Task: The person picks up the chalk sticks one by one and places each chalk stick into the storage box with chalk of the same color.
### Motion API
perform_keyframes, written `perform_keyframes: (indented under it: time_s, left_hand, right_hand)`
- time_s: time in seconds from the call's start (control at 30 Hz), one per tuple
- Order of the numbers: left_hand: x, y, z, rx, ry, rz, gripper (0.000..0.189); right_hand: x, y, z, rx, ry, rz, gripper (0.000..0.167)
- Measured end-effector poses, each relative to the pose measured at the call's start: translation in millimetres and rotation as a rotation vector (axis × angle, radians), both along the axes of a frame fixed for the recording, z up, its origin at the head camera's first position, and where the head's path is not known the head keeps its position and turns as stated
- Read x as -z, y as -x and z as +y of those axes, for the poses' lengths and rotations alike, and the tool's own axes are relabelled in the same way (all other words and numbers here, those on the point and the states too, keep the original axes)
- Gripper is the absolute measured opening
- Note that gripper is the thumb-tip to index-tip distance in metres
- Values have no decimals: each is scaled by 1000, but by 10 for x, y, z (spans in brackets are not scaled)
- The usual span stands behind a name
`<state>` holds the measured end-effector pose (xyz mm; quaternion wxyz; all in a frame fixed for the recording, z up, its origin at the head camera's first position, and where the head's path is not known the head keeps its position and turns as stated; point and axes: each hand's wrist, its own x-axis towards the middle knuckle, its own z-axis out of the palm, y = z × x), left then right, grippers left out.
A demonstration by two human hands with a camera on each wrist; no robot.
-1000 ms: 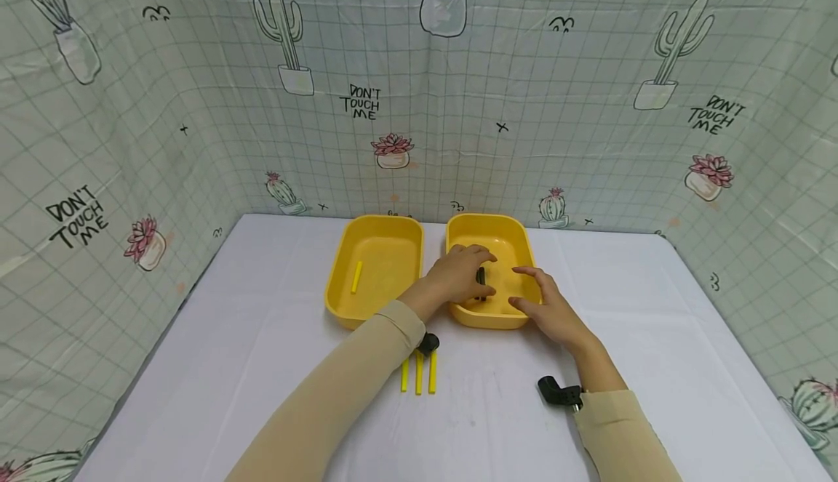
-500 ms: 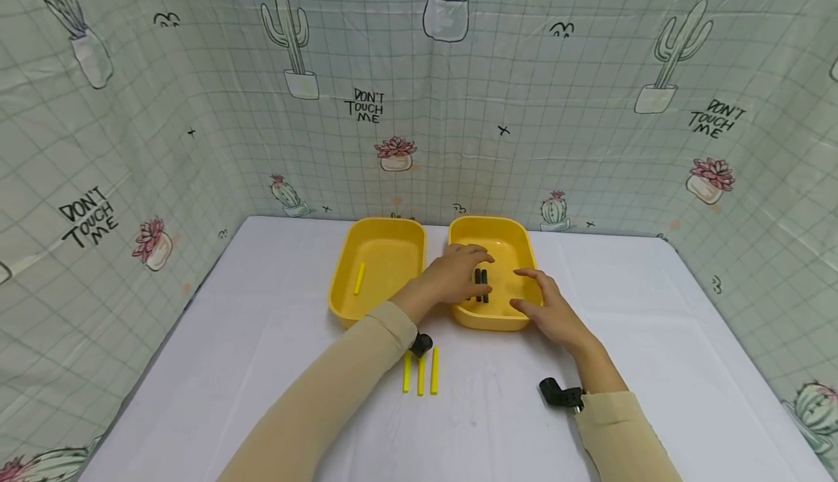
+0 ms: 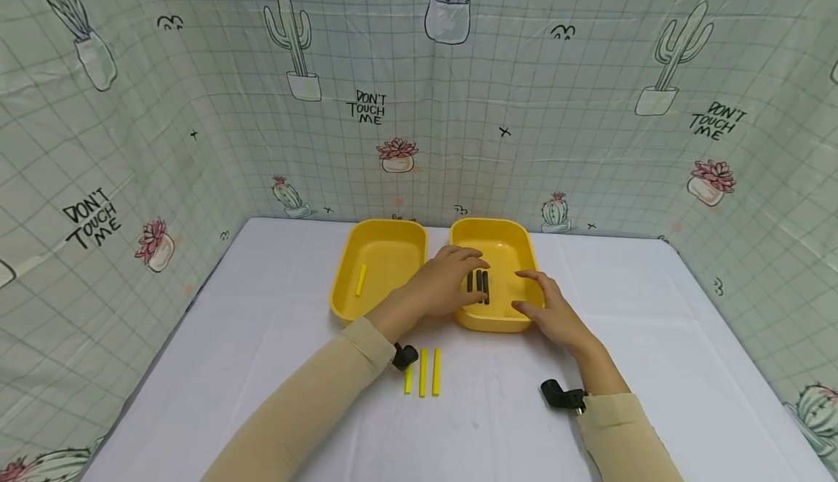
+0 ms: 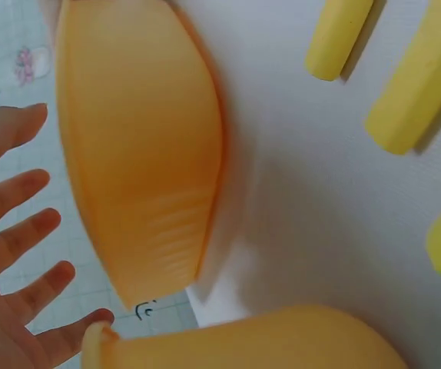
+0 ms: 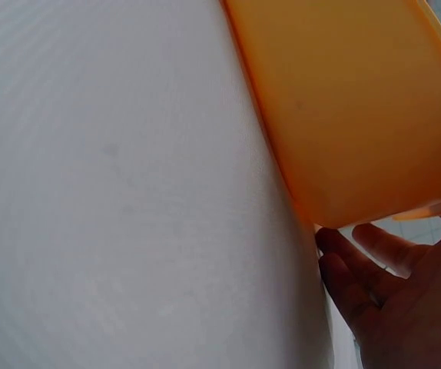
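Observation:
Two yellow trays stand side by side. My left hand (image 3: 441, 282) hovers at the left side of the right tray (image 3: 494, 324), its fingers spread and holding nothing, as the left wrist view shows. Near its fingertips, several short black sticks (image 3: 486, 288) lie upright in a row in that tray, partly hidden. My right hand (image 3: 558, 313) holds the tray's right edge, with thumb and index finger reaching over the rim; other fingers (image 5: 343, 280) lie outside by the wall. In the left tray (image 3: 340, 278) lies one yellow stick (image 3: 361, 280).
In front of the trays, three yellow sticks (image 3: 423, 373) lie in a row on the white tabletop (image 3: 497, 409); the leftmost is partly covered by the left wrist camera (image 3: 404, 356). A patterned cloth (image 3: 484, 104) surrounds the table's back and sides.
My left hand has drawn back to the left, uncovering more of the black sticks in the right tray. The right hand stays at the tray's right edge.

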<state>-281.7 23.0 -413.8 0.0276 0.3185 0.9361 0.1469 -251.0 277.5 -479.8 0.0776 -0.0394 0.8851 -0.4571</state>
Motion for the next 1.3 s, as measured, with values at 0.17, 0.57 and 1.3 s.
perform_keyframes:
  time_s: [0.17, 0.57, 1.3]
  left_hand:
    - [-61, -123, -182, -9, -28, 17, 56]
    - [-80, -338, -763, -95, -160, 0, 59]
    - [-44, -510, -1745, -310, -417, -38, 61]
  right_hand:
    - [10, 1, -11, 1, 3, 4, 61]
    - [-4, 6, -21, 4, -10, -4, 62]
    - [-14, -33, 13, 8, -19, -11, 62]
